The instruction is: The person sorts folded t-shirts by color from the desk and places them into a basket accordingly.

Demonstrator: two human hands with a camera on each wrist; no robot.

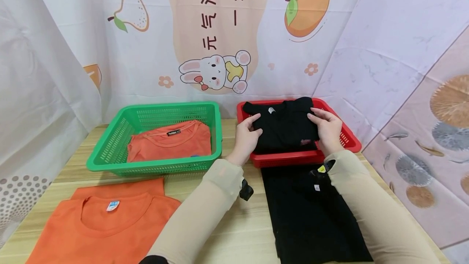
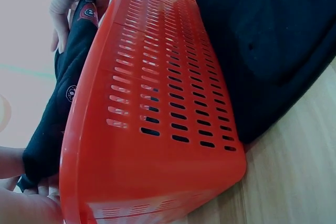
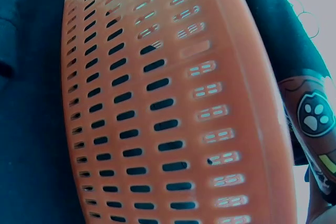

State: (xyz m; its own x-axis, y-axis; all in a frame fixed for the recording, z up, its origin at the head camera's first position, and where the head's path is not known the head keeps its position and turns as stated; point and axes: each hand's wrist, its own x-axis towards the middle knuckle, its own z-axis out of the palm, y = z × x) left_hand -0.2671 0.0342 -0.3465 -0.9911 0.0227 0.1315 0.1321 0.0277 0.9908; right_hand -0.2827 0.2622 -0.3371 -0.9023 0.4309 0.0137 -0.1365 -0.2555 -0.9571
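Observation:
A folded black T-shirt (image 1: 283,127) with a pale neck label and a small dark-red print lies across the red basket (image 1: 289,158). My left hand (image 1: 246,138) grips the shirt's left side, its thumb on top; in the left wrist view its fingers (image 2: 44,188) curl beneath the cloth. At the opposite side my right hand (image 1: 327,130) holds the shirt between thumb and fingers. The right wrist view shows a paw print (image 3: 315,115) on the cloth beyond the basket wall. How far the shirt touches the basket's bottom is hidden.
Left of the red basket stands a green basket (image 1: 216,150) holding a folded orange shirt (image 1: 168,141). Another orange shirt (image 1: 110,231) lies flat in front of it. A second black shirt (image 1: 311,219) lies before the red basket. A printed curtain (image 1: 146,60) hangs behind the table.

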